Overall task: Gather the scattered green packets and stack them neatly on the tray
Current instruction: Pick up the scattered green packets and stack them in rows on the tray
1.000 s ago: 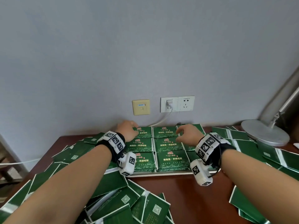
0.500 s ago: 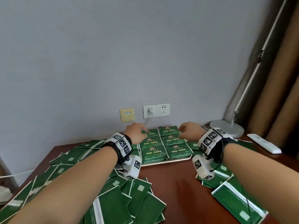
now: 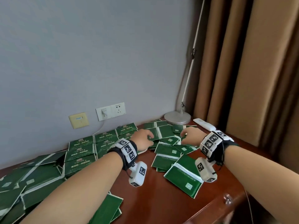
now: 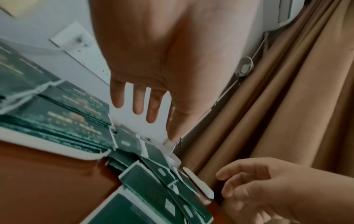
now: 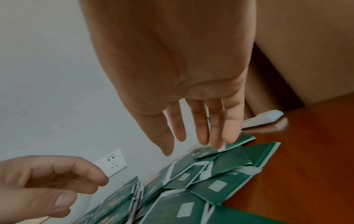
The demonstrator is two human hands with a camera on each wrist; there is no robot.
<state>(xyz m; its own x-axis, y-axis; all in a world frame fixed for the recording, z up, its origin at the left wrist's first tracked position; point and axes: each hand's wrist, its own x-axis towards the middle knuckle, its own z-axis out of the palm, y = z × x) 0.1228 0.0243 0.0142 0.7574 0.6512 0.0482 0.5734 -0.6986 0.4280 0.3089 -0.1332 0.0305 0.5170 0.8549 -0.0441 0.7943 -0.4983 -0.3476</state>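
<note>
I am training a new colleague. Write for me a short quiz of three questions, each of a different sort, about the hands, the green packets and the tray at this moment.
1. True or false: the right hand is holding the white remote.
2. Multiple choice: the neat packets on the tray lie (A) at the person's left of the left hand, (B) beside the lamp base, (C) on the floor.
3. Fill in: both hands reach over the loose packets with nothing in their ____.

Key: 1 false; 2 A; 3 grip.

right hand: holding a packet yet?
No. The right hand is open, fingers straight over the loose packets, gripping none.
</note>
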